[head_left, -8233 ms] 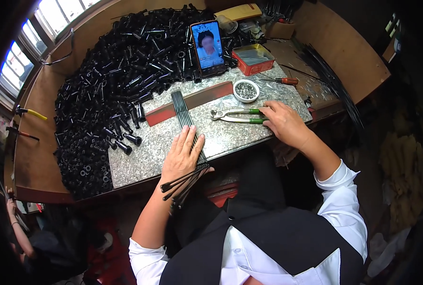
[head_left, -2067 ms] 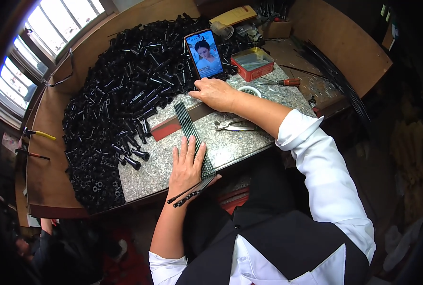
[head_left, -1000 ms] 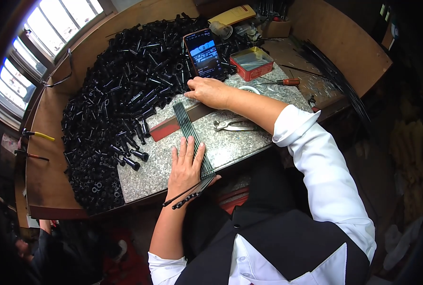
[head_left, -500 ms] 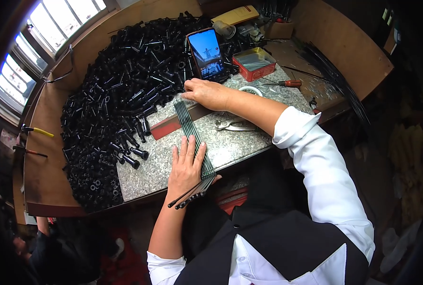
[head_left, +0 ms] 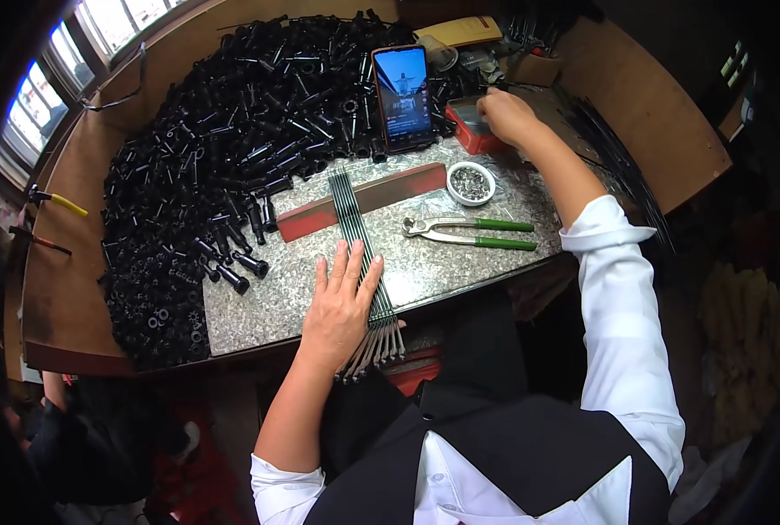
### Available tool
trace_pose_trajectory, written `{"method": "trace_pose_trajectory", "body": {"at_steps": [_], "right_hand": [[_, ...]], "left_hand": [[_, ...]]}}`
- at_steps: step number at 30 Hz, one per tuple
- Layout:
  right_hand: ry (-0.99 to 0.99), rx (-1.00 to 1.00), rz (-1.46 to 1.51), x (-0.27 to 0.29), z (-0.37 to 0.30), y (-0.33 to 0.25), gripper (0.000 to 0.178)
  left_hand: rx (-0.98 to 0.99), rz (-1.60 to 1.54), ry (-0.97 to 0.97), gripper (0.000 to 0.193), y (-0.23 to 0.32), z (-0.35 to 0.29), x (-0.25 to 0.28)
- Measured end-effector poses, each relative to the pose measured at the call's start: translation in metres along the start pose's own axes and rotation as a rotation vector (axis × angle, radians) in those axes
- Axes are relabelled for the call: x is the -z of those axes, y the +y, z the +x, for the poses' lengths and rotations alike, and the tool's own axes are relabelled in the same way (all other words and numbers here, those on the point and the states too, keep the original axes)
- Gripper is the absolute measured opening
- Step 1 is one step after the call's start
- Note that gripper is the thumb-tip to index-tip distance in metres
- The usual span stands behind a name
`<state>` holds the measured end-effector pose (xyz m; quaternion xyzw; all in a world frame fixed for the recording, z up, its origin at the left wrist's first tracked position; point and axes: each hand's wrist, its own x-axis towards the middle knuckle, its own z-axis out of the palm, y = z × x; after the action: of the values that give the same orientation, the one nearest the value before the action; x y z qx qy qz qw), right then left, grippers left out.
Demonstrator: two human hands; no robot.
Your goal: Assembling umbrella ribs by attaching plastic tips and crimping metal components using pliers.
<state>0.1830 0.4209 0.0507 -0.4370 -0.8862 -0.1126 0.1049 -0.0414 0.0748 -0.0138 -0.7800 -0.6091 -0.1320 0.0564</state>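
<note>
My left hand lies over a row of thin dark metal rods side by side, its fingers stretched on top and the thumb tip showing past their right edge. The rods' far ends rest across a red and brown bar; their knobbed near ends fan out beyond the table's front edge. At the back right, my right hand is at the red tin, fingers bent together. What those fingers hold, if anything, is hidden. Green-handled pincers and a white bowl of small metal pieces lie nearer.
A large pile of black tube-like parts covers the table's left and back. A lit phone stands upright against it. Long dark rods lie at the right by the wooden rim. Another person is at lower left.
My right hand has moved from the rods' far ends rightward to the red tin, uncovering the bowl and pincers. The rods' near ends have spread apart; my left hand stays on them.
</note>
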Motion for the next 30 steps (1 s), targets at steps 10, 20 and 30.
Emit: {"method": "trace_pose_trajectory", "body": {"at_steps": [10,20,30], "right_hand": [[-0.255,-0.052,-0.059,-0.006,0.013,0.016,0.013],[0.169,-0.051,0.237,0.009,-0.022,0.017,0.012],[0.277,0.525,0.833,0.129,-0.133,-0.109,0.015]], "left_hand": [[0.031,-0.077,0.009,0.092,0.006,0.003,0.006],[0.03,-0.116,0.004,0.108,0.007,-0.001,0.015],[-0.115,-1.352,0.348,0.081,0.028,0.011,0.107]]}}
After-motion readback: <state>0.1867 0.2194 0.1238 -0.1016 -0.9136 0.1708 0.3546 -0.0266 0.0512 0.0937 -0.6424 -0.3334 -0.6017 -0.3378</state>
